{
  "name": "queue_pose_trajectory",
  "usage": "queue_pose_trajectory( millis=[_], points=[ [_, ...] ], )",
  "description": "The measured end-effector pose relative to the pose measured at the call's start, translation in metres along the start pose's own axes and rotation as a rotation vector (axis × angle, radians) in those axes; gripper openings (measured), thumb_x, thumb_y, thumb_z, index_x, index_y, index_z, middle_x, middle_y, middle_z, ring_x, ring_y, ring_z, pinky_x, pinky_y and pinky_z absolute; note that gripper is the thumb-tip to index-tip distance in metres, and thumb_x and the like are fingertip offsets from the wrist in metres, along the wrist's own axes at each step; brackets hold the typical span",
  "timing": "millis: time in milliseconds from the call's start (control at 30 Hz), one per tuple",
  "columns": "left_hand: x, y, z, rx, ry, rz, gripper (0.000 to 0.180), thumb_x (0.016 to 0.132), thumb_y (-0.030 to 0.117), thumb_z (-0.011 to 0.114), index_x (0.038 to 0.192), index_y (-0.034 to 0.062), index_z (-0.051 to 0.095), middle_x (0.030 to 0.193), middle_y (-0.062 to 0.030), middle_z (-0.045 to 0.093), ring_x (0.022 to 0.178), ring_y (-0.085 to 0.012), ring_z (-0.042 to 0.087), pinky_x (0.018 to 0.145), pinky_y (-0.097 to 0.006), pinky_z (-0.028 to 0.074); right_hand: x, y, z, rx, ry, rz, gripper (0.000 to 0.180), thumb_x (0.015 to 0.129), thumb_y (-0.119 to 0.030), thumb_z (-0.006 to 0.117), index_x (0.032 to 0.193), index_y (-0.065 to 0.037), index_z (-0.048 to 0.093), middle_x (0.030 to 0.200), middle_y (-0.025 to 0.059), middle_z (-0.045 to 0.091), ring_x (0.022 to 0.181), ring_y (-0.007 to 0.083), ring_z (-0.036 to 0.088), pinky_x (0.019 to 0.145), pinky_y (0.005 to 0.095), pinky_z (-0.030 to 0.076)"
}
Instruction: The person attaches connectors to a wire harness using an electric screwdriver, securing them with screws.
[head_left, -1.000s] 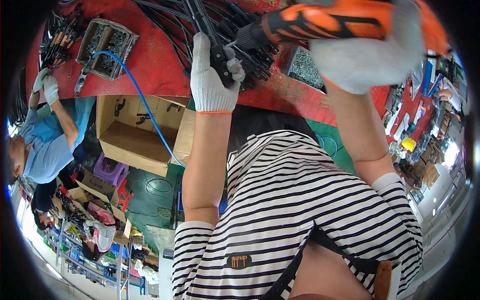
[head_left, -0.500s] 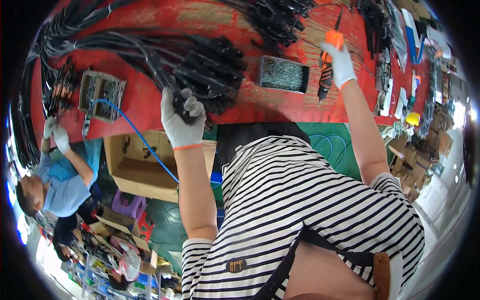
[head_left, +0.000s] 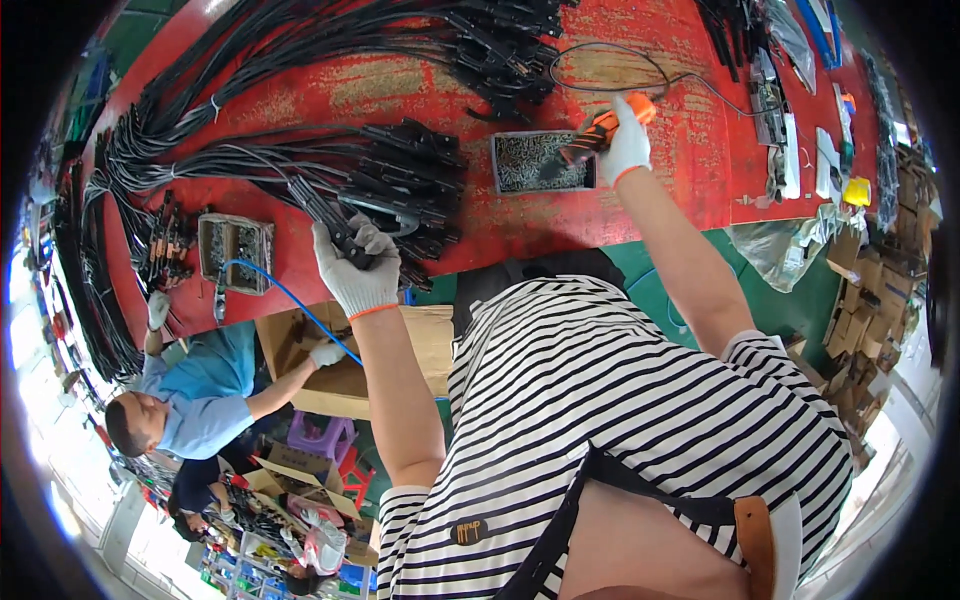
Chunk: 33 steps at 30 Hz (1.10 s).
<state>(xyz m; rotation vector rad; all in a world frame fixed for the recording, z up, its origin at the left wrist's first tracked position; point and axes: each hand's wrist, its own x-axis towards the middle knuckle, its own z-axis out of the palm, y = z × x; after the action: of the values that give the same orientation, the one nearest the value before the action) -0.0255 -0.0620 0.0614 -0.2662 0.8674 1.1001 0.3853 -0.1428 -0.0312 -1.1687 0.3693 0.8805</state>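
My gloved left hand (head_left: 357,278) is closed around a long black plastic part (head_left: 326,212) with a cable, at the near edge of a bundle of similar black parts (head_left: 405,175). In my gloved right hand (head_left: 628,148) is an orange and black electric screwdriver (head_left: 600,132). It lies tilted to the left, its front end over an open box (head_left: 545,190) of small metal screws (head_left: 516,160). Whether the bit touches the screws I cannot make out. A thin dark cord (head_left: 662,72) curls across the table behind the screwdriver.
Another black cable bundle (head_left: 500,45) lies farther back on the red table (head_left: 690,150). At left stands a two-part screw box (head_left: 236,250), with a blue hose (head_left: 300,302) beside it. A co-worker (head_left: 205,400) reaches into a cardboard box (head_left: 425,340) below the table edge.
My right hand has moved left, and the screwdriver has swung from pointing toward me to pointing left over the screw box. My left hand keeps its hold. The co-worker's hand has reached the cardboard box.
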Motion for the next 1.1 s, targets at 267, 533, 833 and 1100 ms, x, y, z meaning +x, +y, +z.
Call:
queue_pose_trajectory(
  millis=[267,533,833,1100],
  points=[
    [-0.001,-0.004,0.007,-0.047,-0.132,-0.044,0.032,0.102,0.042,0.061,0.102,0.0104,0.062,0.081,-0.0032,0.056,0.064,-0.0138,0.053,0.052,-0.026,0.045,0.03,0.074,-0.05,0.166,0.005,0.154,0.035,0.099,-0.04,0.069,0.112,-0.008,0.061,0.107,0.0144,0.069,0.096,0.0339,0.068,0.094,0.0572,0.057],
    [-0.005,0.008,0.0,-0.065,-0.118,-0.039,0.038,0.1,0.039,0.062,0.106,0.0014,0.061,0.09,-0.0103,0.063,0.077,-0.0227,0.06,0.064,-0.033,0.052,-0.008,0.04,-0.074,-0.448,0.083,0.34,0.059,0.094,-0.053,0.07,0.128,-0.006,0.058,0.126,0.0141,0.067,0.114,0.0302,0.065,0.102,0.0482,0.053],
    [0.016,0.023,-0.021,0.101,-0.255,-0.032,0.021,0.105,0.026,0.062,0.115,0.0081,0.064,0.093,-0.0094,0.066,0.083,-0.0236,0.065,0.073,-0.038,0.055,-0.114,0.064,0.0,-0.953,-0.35,0.218,0.039,0.096,-0.04,0.07,0.117,-0.008,0.068,0.091,0.0049,0.069,0.071,0.0159,0.064,0.064,0.0322,0.053],
    [0.026,0.009,-0.015,0.359,-0.147,0.115,0.028,0.109,0.021,0.055,0.13,0.0037,0.064,0.106,-0.0066,0.072,0.089,-0.0227,0.068,0.079,-0.036,0.056,-0.222,0.124,0.142,-1.202,-0.985,0.167,0.055,0.1,-0.035,0.068,0.143,-0.002,0.056,0.108,0.0075,0.071,0.088,0.0126,0.067,0.076,0.0299,0.056]
  ],
)
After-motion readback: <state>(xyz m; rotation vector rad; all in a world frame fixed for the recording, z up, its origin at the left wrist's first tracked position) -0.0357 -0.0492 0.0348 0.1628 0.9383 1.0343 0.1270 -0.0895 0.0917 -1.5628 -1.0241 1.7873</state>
